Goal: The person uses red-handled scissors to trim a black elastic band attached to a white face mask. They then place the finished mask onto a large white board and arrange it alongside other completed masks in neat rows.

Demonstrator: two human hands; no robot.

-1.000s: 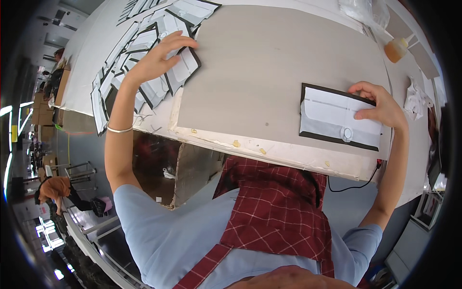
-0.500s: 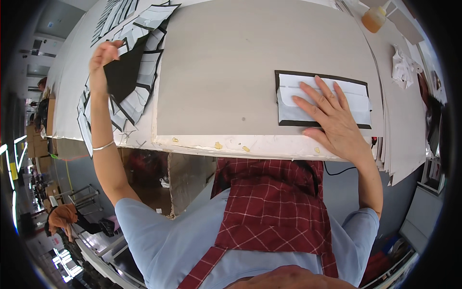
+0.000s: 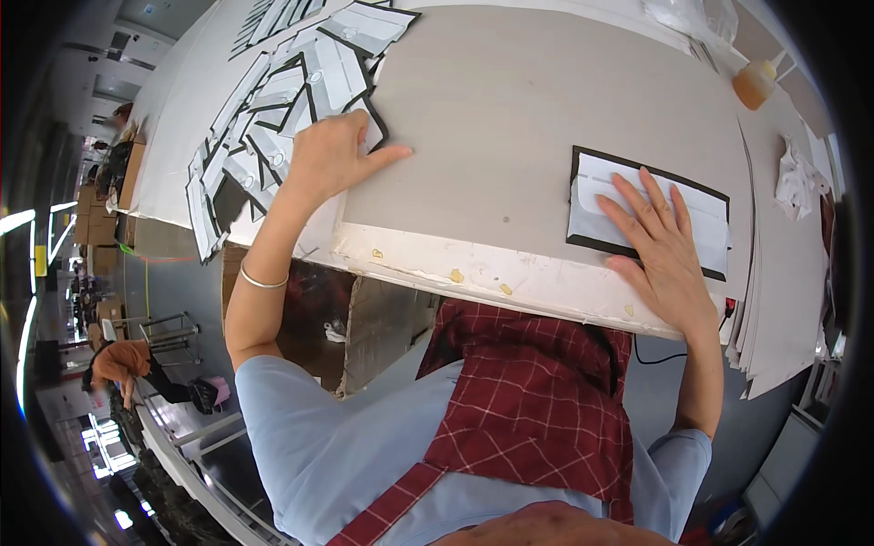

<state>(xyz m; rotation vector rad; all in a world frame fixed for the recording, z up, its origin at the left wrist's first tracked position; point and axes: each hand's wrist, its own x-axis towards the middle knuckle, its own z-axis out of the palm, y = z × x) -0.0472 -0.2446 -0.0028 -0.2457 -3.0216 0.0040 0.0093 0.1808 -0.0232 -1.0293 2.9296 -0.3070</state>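
My right hand [image 3: 669, 259] lies flat, fingers spread, on a white-and-grey rectangular piece with black borders [image 3: 596, 200] at the right of the grey board. At the left, my left hand [image 3: 332, 159] reaches over the near right edge of a loose pile of similar black-bordered pieces [image 3: 278, 91]. Its thumb points to the right, well apart from the fingers, whose tips bend down over one piece [image 3: 373, 127] and are partly hidden. I see no piece gripped between thumb and fingers.
The large grey board [image 3: 482, 100] covers the middle of the white table [image 3: 537, 282]. A bottle of amber liquid [image 3: 754, 86] stands at the far right, with a crumpled white cloth [image 3: 794, 182] nearer. Stacked sheets [image 3: 774, 337] overhang the right edge. Another person [image 3: 123, 364] bends over at the far left.
My left hand has moved right and nearer from the dark piece in the pile to the pile's right edge. My right hand stays on its piece. The whole view has shifted slightly.
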